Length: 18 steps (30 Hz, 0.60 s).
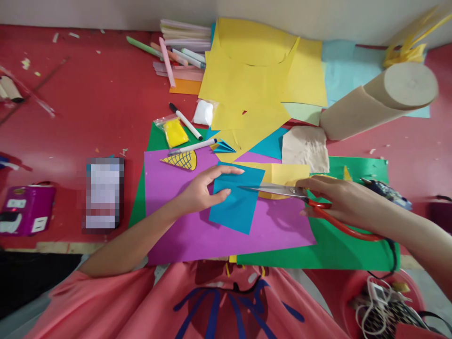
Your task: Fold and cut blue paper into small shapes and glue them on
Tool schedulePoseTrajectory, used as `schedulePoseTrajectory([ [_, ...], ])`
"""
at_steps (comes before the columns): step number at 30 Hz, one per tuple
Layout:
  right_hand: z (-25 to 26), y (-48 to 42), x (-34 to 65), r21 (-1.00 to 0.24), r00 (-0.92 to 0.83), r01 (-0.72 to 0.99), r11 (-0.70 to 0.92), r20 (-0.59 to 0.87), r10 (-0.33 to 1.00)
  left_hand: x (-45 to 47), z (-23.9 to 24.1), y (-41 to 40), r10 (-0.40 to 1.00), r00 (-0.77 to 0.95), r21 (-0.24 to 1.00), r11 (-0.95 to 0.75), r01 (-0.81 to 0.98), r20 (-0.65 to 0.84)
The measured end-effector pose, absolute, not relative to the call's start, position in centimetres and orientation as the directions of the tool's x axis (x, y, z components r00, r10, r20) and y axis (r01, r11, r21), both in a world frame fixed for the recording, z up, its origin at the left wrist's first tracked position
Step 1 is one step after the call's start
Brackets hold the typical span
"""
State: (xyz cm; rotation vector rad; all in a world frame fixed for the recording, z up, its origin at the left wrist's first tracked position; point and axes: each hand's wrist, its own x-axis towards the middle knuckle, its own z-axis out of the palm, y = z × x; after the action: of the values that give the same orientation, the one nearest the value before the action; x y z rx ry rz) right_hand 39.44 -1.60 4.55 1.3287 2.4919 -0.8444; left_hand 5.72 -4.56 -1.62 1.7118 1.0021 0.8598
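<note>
The blue paper rectangle [231, 214] lies over the purple sheet [183, 230], well inside its left and near edges, so a purple border is left around that corner for moving. The left hand [210, 187] rests on its left part, thumb and forefinger spread in a V; whether the other fingers grip beneath cannot be told. The right hand [339, 202] is curled around the handles of the scissors [282, 189], whose blades reach over the blue paper's right edge, tips pointing at the left thumb. Red surface of the bench [134, 99] runs between the phone [103, 193] and the purple sheet, leaving room leftward; rightward, the roll [374, 103] and a crumpled beige cloth [305, 148] crowd the far side. The papers look smooth and matt, with straight-cut sides, and a creased yellow piece [291, 172] sits partly under the blades. The scissors pair grey metal with glossy orange-red handles. A yellow paper cone [181, 160] bears a dark crisscross pattern, near two slim white markers [189, 122].
</note>
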Motion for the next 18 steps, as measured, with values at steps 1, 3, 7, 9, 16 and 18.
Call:
schedulePoseTrajectory([
  [1,4.59,-1.58,39.39,-0.397,-0.578,0.810,0.431,-0.418,0.701,5.72,-1.63,-4.56,0.902,0.417,0.943,-0.229,0.244,0.111],
  [3,4.76,-1.53,39.27,-0.393,-0.574,0.814,0.427,-0.433,0.695,5.72,-1.65,-4.56,0.901,0.416,0.939,-0.240,0.246,0.122],
  [7,5.09,-1.41,39.13,-0.362,-0.560,0.828,0.429,-0.488,0.669,5.74,-1.78,-4.58,0.898,0.424,0.936,-0.241,0.257,0.115],
  [9,5.13,-1.34,39.18,-0.357,-0.559,0.829,0.431,-0.501,0.660,5.76,-1.88,-4.58,0.898,0.424,0.935,-0.242,0.260,0.115],
  [16,5.04,-1.17,39.49,-0.415,-0.587,0.808,0.419,-0.503,0.634,5.73,-2.06,-4.58,0.892,0.432,0.937,-0.259,0.236,0.137],
  [18,4.98,-1.15,39.54,-0.425,-0.602,0.797,0.430,-0.497,0.625,5.73,-2.08,-4.61,0.892,0.433,0.940,-0.248,0.233,0.128],
])
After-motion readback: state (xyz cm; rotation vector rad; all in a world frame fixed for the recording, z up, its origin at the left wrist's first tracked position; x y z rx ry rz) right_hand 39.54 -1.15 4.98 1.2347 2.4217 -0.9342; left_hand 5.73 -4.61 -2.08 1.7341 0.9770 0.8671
